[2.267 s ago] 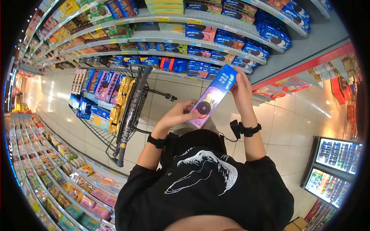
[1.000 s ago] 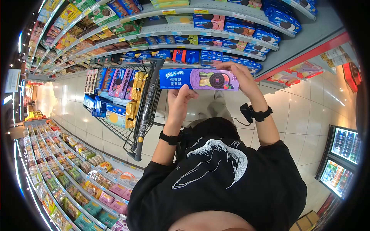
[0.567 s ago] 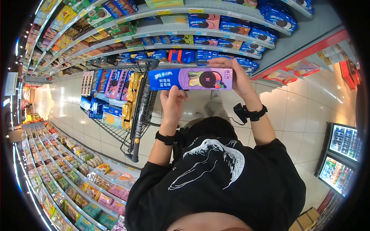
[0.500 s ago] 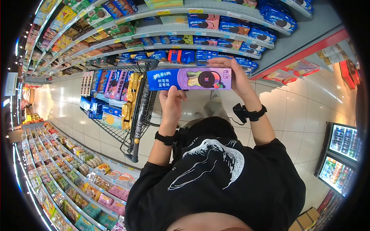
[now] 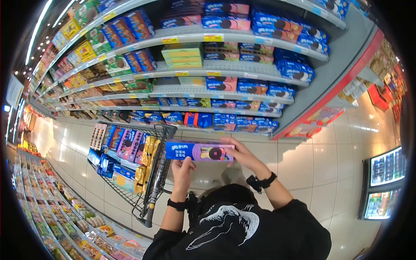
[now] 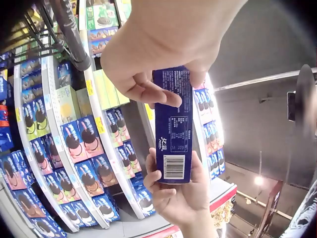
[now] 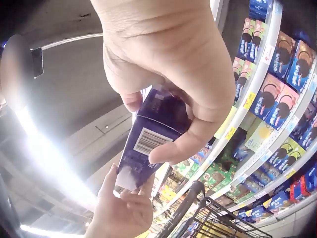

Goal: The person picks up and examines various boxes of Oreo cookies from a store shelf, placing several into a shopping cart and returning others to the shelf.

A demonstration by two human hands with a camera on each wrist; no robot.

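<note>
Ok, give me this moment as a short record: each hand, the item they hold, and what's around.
Item: blue and purple cookie box, held level at chest height
Left hand: holds the blue end from below
Right hand: grips the purple end
Beside the left hand: loaded shopping cart
Behind: stocked shelves

Store shelves (image 5: 225, 66) hold rows of biscuit boxes (image 5: 251, 88).

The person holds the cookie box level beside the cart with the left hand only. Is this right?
No: both hands hold it. In the head view the left hand grips the box and the right hand grips its purple end; it is level, beside the cart.
</note>
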